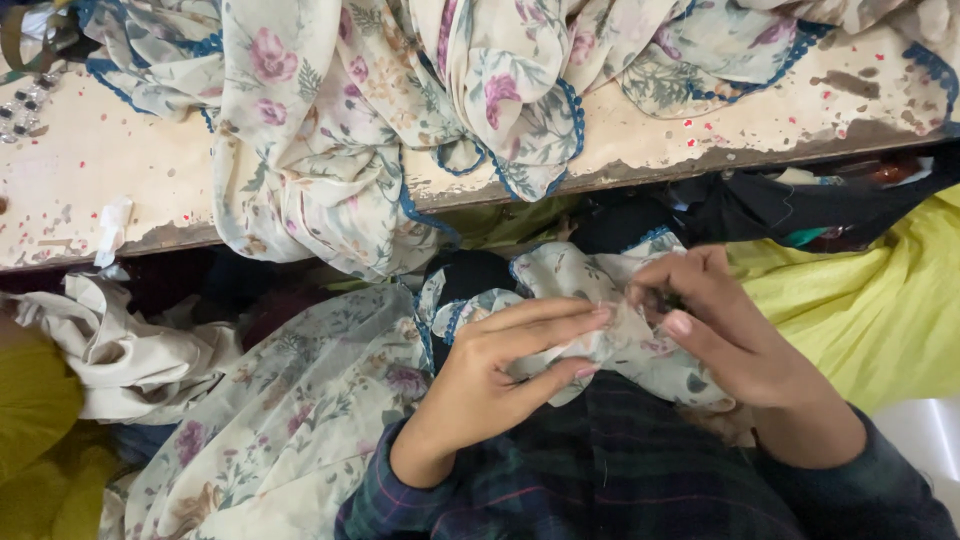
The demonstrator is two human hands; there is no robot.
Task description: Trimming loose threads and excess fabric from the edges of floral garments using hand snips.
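A thin floral fabric (330, 150) with a blue trimmed edge hangs from the worn table (100, 160) down into my lap. My left hand (500, 380) pinches a bunched fold of this cloth between thumb and fingers. My right hand (730, 340) grips the same fold from the right, fingertips close to the left hand's. Something small and dark shows at the right fingertips; I cannot tell what it is. Both wrists wear dark plaid sleeves (600, 470).
Yellow cloth (870, 310) lies at the right and black cloth (800, 205) sits under the table edge. A cream cloth (130, 350) is heaped at the left, with more yellow at the lower left. Small shiny pieces (22, 110) rest at the table's far left.
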